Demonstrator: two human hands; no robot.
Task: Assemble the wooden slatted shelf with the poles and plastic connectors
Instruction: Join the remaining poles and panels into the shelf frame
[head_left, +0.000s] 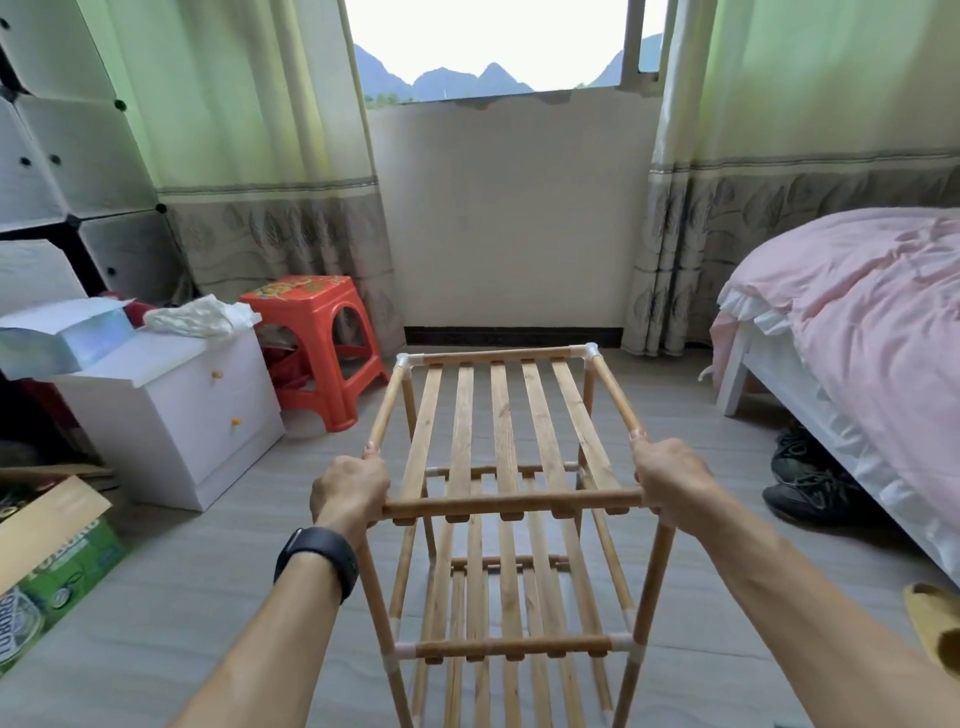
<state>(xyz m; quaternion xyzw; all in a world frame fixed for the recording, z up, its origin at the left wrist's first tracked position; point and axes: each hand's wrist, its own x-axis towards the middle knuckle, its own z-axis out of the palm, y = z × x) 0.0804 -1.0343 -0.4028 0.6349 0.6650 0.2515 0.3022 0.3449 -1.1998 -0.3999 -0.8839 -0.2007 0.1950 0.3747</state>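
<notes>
L hand (350, 488) and R hand (672, 480) grip the near top corners of the shelf (501, 415), prob. to steady it or press the top tier onto its poles (649, 587). Fingers of both curl tight round the corner joints, thumbs along side rails (387, 402). Shelf upright; white connectors (591, 353) at far corners; red stool (317, 343) beyond its far-left.

The shelf (503, 415) is bare pale wood with visible grain, matt on the flat slats and the round poles (616, 397) alike. Its corner connectors (592, 352) are milky, translucent plastic. The orange stool (311, 322) is glossy moulded plastic, and the white cabinet (171, 410) is smooth and matt. The pink bedcover (857, 312) and the curtains (249, 130) are soft cloth. The box (47, 525) is printed cardboard.
</notes>
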